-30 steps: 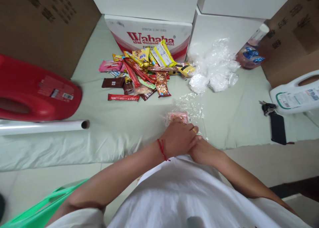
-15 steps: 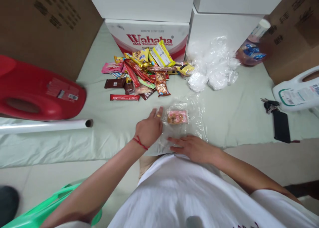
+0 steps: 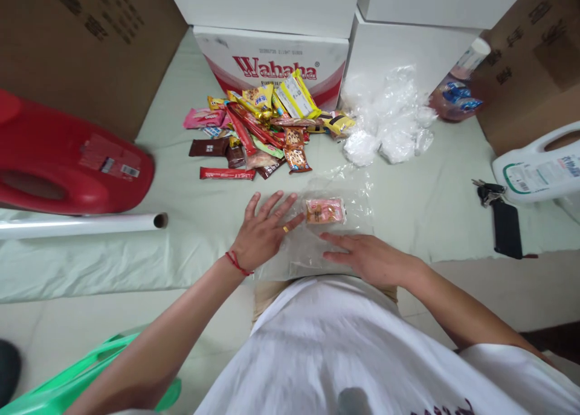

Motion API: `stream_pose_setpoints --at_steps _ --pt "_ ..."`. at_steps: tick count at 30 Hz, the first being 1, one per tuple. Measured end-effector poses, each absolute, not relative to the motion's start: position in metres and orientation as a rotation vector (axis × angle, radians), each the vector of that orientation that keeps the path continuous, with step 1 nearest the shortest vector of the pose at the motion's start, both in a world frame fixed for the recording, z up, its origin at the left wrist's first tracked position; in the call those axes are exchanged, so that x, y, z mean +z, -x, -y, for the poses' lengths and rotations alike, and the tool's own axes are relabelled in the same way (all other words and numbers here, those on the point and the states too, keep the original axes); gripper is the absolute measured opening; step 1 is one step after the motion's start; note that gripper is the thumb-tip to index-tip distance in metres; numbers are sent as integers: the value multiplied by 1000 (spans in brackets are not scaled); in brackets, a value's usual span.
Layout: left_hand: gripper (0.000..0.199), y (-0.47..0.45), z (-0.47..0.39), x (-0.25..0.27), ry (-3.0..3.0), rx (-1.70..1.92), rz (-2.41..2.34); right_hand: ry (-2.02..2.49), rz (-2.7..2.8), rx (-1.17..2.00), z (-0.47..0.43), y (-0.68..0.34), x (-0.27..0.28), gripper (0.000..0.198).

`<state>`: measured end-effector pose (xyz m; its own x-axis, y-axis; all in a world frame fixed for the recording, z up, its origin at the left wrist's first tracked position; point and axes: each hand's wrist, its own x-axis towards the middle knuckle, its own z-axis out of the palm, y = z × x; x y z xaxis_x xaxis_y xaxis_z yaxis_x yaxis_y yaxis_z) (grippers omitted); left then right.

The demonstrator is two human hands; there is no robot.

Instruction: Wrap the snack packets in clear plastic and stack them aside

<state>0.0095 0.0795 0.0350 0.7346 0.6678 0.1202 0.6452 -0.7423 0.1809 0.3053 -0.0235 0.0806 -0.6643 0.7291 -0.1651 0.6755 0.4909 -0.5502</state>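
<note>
A small pink-and-brown snack packet (image 3: 324,211) lies on a clear plastic bag (image 3: 312,246), or is inside it; I cannot tell which. My left hand (image 3: 267,231), with a ring and a red wrist cord, is spread flat at the bag's left side, its little finger close to the packet. At the lower right of the packet, my right hand (image 3: 367,255) rests over the bag with its fingers stretched out. Neither hand holds anything. Behind them is a heap of wrapped snacks (image 3: 244,137) in red, yellow, brown and pink.
Crumpled clear plastic bags (image 3: 385,125) lie right of the heap, before white boxes and a Wahaha carton (image 3: 276,67). On the left are a red jug (image 3: 72,161) and a white roll (image 3: 81,223). On the right are a white jug (image 3: 539,167), keys (image 3: 488,191) and a black phone-like object (image 3: 507,229).
My left hand has moved left and its fingers have spread apart. My right hand has shifted right and slightly up. The packet stays on the plastic.
</note>
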Motion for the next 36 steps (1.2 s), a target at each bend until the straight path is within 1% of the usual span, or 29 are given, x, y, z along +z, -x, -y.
stream_pose_setpoints --at_steps 2,4,8,10,12,15,20,25,29,30,33,36 --pt "51 -10 -83 33 -2776 269 -1072 1242 2629 871 19 -310 85 60" --pt "47 -13 -87 33 -2668 274 -1239 1249 2607 796 14 -316 88 55" --pt "53 -18 -97 33 -2387 257 -1498 1251 2531 609 -2 -331 96 51" --pt "57 -17 -103 29 -2287 249 -1517 1258 2502 558 -15 -337 101 47" --pt "54 -13 -109 23 -2239 269 -1496 1278 2472 557 -31 -341 106 40" --pt "46 -5 -116 11 -2251 355 -1426 1370 2395 625 -59 -344 108 32" --pt "38 1 -116 3 -2170 527 -1343 1588 2253 856 -102 -352 92 30" --pt "39 -17 -107 13 -2072 599 -1438 1684 2145 1057 -115 -360 66 31" --pt "41 -41 -105 22 -2140 588 -1494 1684 2058 1133 -111 -361 56 33" --pt "37 -46 -106 23 -2155 580 -1493 1688 2036 1152 -110 -361 56 33" --pt "19 -50 -110 18 -2127 630 -1457 1701 1959 1212 -108 -364 55 34" --pt "17 -42 -112 7 -1991 813 -1482 1702 1851 1294 -106 -369 55 39"
